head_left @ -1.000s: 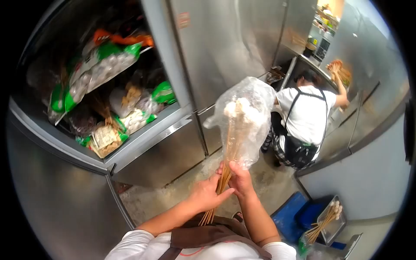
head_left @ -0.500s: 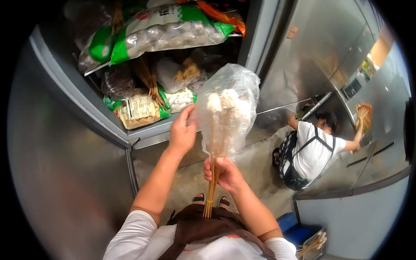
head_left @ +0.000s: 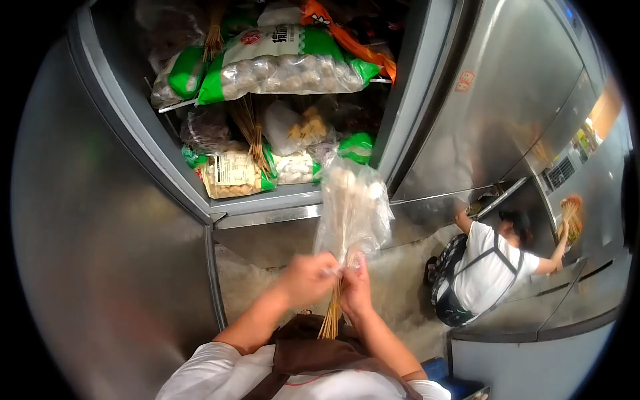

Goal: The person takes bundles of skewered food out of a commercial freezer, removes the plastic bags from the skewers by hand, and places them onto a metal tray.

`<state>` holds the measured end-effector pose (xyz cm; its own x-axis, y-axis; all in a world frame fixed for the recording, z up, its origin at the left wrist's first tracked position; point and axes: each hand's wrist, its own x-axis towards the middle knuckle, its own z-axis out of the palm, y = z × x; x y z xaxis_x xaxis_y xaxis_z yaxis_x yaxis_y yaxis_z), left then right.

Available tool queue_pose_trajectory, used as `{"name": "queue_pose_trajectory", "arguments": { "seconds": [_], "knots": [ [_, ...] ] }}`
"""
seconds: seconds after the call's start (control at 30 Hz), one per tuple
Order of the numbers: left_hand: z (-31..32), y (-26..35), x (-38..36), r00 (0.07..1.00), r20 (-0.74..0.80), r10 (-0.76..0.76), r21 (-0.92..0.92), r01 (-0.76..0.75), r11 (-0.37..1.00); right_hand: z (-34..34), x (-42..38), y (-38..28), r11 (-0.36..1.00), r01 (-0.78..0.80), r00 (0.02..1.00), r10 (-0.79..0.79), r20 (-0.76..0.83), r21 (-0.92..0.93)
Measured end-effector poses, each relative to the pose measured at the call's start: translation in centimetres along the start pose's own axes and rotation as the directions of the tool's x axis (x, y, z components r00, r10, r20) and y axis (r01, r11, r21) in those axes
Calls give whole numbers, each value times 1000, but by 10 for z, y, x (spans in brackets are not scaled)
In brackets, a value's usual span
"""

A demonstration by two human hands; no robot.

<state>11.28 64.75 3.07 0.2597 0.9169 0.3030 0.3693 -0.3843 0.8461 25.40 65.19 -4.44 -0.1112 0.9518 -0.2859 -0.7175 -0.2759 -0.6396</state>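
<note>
A clear plastic bag (head_left: pixel 357 207) covers the upper part of a bundle of thin wooden skewers (head_left: pixel 331 313), with pale pieces at their tops. My right hand (head_left: pixel 355 287) is closed round the skewers and the gathered neck of the bag. Beside it on the left, my left hand (head_left: pixel 310 277) pinches the edge of the bag and is slightly blurred. The bare skewer ends stick out below both hands, toward the brown apron (head_left: pixel 313 360).
An open fridge ahead holds a large green and white bag (head_left: pixel 287 67) and smaller food bags (head_left: pixel 233 175) on its shelves. Its door (head_left: pixel 113 233) stands at left. At right a person (head_left: pixel 483 270) crouches by an open drawer, holding a skewer bundle (head_left: pixel 571 217).
My left hand has come down from beside the bag to its neck and closed on the plastic. The bag and skewers sit lower, and the view has shifted a little.
</note>
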Motion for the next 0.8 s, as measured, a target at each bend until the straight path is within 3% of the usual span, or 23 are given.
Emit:
{"name": "queue_pose_trajectory", "arguments": {
  "seconds": [0.03,0.07,0.37,0.43,0.5,0.57,0.63,0.7,0.8],
  "knots": [
    [18,10,-3,955,147,-258,278,211,937,-8,3,4,1000,-5,1000,5,6,0],
    [30,13,-8,935,201,-291,351,209,913,-16,5,5,997,-37,999,37,2,-63],
    [-31,44,2,929,231,-288,470,152,869,9,7,0,992,-2,998,11,65,-126],
    [-46,37,2,979,202,33,427,-118,897,19,13,-4,964,41,984,8,180,-264],
    [-63,27,4,984,152,96,403,-151,903,21,20,3,941,24,987,31,158,-337],
    [-77,24,4,988,153,33,388,-91,917,15,34,22,953,-40,981,95,171,-299],
    [-86,20,2,986,93,-137,403,89,911,7,42,35,946,-53,984,104,145,-319],
    [-92,11,2,983,108,-146,386,94,918,3,40,35,929,-93,989,128,74,-358],
    [-99,7,1,966,-71,-248,404,255,879,-2,39,24,927,-83,990,120,79,-366]
  ]
}}
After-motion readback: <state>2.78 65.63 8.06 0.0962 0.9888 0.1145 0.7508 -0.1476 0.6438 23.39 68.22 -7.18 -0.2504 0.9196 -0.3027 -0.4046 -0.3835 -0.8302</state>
